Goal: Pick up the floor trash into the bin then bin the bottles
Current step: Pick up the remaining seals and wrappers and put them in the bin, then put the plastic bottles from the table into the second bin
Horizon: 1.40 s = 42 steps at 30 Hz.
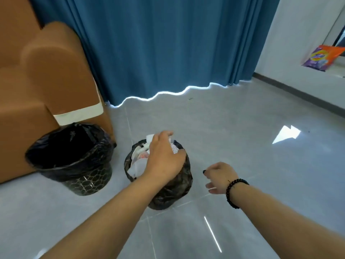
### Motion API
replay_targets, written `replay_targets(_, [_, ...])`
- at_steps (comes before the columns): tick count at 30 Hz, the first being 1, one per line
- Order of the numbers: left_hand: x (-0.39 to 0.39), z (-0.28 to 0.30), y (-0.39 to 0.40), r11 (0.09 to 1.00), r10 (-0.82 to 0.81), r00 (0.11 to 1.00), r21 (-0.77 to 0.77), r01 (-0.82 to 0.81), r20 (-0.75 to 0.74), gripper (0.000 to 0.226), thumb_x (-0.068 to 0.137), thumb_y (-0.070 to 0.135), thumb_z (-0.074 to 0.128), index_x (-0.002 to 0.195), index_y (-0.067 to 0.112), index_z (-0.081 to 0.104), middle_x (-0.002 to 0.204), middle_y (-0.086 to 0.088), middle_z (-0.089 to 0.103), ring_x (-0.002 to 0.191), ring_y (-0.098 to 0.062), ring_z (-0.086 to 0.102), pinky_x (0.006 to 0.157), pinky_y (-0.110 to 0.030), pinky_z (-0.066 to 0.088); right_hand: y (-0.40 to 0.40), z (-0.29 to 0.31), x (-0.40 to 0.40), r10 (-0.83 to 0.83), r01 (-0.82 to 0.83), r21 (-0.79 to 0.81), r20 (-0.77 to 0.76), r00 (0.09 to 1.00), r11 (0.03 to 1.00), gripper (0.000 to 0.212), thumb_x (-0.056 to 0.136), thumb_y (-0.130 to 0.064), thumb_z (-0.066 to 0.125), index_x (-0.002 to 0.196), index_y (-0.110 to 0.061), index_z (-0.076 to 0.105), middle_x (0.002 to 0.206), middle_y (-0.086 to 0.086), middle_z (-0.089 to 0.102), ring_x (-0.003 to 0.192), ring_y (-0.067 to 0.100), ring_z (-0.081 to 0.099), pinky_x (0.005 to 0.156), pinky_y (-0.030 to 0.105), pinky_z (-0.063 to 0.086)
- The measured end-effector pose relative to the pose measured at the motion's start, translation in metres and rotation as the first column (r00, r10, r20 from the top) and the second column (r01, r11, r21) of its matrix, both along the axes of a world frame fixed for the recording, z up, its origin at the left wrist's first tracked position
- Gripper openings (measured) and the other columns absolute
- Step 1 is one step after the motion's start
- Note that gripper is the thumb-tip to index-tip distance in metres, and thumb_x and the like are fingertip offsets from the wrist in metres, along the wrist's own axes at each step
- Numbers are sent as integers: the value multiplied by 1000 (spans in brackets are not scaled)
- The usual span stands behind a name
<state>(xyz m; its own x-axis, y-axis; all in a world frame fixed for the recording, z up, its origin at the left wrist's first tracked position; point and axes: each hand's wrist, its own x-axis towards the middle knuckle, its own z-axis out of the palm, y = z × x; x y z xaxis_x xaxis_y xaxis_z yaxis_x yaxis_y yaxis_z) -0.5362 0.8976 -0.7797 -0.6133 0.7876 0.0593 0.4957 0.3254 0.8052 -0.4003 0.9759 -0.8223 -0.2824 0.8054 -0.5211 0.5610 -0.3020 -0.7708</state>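
Observation:
A small bin [173, 186] lined with a black bag stands on the grey tiled floor, stuffed with white crumpled paper trash [137, 163]. My left hand [164, 156] is right over its mouth, fingers curled round a wad of white paper [150, 137] that pokes out on both sides of the hand. My right hand [219, 177], with a black bead bracelet on the wrist, hovers just right of the bin with loosely curled fingers. A small dark spot shows at one fingertip; I cannot tell what it is. No bottles are in view.
A larger bin [74, 161] with a black liner stands to the left against a brown sofa [37, 71]. Blue curtains [168, 43] hang behind. An orange and purple packet [323, 57] lies on a ledge at the far right.

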Motion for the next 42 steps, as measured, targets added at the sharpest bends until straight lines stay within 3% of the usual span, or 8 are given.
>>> replay_targets(4, [-40,-42,6,926,323,890,84,-367,321,35,89,14,58,120,27,49,129,3,48,112,-11,49,91,-29,42,3,-66,-45,85,-84,-21,43,995,996,37,88,-21,57,119,-11,39,102,12,55,93,30,62,77,39,57])
replay_targets(8, [-74,-57,1,763,116,282,96,-639,953,36,91,-2,40,121,12,56,112,-5,66,102,-15,65,82,-27,49,2,-104,-64,171,-170,17,-14,985,985,18,90,-18,49,107,-15,43,97,6,58,85,19,59,75,34,54])
replay_targets(16, [-116,-77,1,707,176,225,36,-707,958,28,87,-2,45,109,10,57,89,-3,68,75,-12,68,49,-17,48,2,-124,-85,-121,57,-167,-405,907,984,17,91,-21,53,96,-37,60,101,-5,68,96,19,64,90,48,50])
replay_targets(24, [-161,-85,-46,600,331,-2,-212,-771,944,19,87,14,51,102,5,58,99,-10,68,82,-19,67,70,-27,50,15,-135,-101,94,-131,-46,-472,877,990,72,39,-85,67,100,-48,63,104,-15,70,96,8,67,88,44,53])
replay_targets(30, [-229,-102,-8,573,590,95,-332,-749,802,57,96,39,43,142,7,32,122,-15,55,90,-23,63,74,-31,53,9,-134,-105,83,-98,-28,-329,941,995,25,88,-48,52,109,-37,61,112,1,62,104,15,59,97,46,47])
replay_targets(36, [-258,-112,9,465,699,18,-435,-772,715,42,100,34,33,135,15,45,119,-11,56,93,-31,60,67,-38,56,11,-110,-111,-36,-27,-204,-297,954,979,22,95,-23,51,80,-32,65,93,6,67,90,22,63,90,48,52])
replay_targets(39, [-249,-111,2,360,645,-53,-364,-859,763,39,102,25,37,139,14,42,133,-9,52,100,-27,62,84,-32,57,11,-106,-114,-126,28,-334,-277,952,942,13,96,-25,50,89,-31,59,89,-10,65,83,8,60,80,38,52])
replay_targets(42, [-248,-114,-13,343,670,-32,-348,-873,742,41,103,19,39,139,0,38,141,-17,47,86,-17,61,71,-24,56,10,-99,-121,-177,75,-421,-210,962,904,8,97,-25,50,100,-25,57,100,-3,64,90,13,60,78,36,51])
